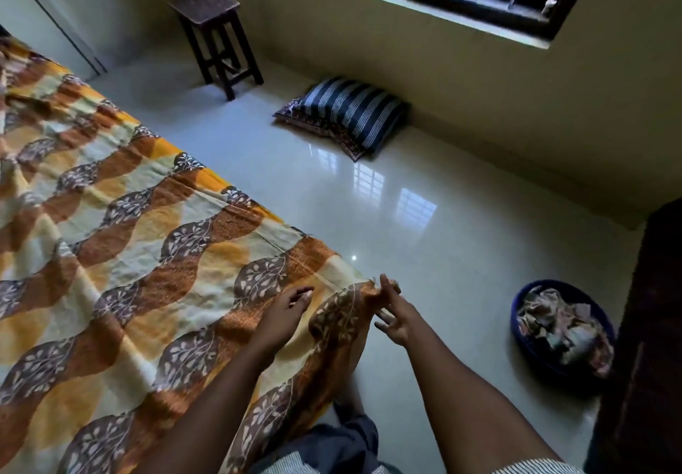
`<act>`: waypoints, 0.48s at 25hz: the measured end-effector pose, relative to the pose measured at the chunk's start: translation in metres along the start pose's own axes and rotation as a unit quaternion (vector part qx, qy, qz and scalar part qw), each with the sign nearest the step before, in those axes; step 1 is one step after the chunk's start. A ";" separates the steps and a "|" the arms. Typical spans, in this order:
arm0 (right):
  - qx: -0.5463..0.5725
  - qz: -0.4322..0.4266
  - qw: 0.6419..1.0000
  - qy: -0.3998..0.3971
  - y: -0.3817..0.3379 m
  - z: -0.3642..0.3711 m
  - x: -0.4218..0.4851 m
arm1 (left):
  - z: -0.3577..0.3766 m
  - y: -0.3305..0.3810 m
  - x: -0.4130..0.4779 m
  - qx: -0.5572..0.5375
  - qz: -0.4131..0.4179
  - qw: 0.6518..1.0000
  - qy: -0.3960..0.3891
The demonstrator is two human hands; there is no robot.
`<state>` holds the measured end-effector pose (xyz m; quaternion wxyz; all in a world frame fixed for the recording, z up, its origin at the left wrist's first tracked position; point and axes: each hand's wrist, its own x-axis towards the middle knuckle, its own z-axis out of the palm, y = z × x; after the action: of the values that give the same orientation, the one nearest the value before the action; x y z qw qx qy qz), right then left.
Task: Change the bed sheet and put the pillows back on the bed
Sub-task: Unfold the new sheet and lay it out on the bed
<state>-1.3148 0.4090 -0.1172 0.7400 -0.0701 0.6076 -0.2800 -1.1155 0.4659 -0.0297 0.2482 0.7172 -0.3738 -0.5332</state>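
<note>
Already the orange, yellow and brown leaf-print cotton sheet [140, 252] covers the bed, so the striped dark pillows [347, 112] wait on the floor by the wall. Right hand [396, 316] pinches its corner taut; left hand [286, 311], fingers loose, smooths alongside.

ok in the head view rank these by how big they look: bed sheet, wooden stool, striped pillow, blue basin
1. bed sheet, by far the largest.
2. striped pillow and wooden stool look about alike; not ranked.
3. blue basin, a little smaller, though it sits nearer the camera and the frame edge distorts it, so unsure.
</note>
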 end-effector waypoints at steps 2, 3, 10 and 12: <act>-0.019 -0.011 1.000 0.002 -0.006 -0.004 0.002 | 0.002 0.014 0.004 -0.010 -0.013 1.000 0.002; -0.032 -0.034 0.999 0.012 -0.009 -0.006 0.000 | 0.002 0.021 0.004 -0.019 -0.022 1.000 0.003; -0.305 -0.372 0.877 0.011 -0.035 0.045 -0.078 | 0.030 0.061 -0.036 -0.223 -0.029 0.970 0.095; -0.380 -0.431 0.812 -0.102 -0.037 0.062 -0.097 | 0.045 0.067 -0.053 -0.336 -0.032 0.931 0.141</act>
<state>-1.2793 0.4125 -0.0015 0.5151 -0.6290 0.4939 -0.3083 -1.1842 0.4700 0.0376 0.5081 0.6711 -0.1106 -0.5284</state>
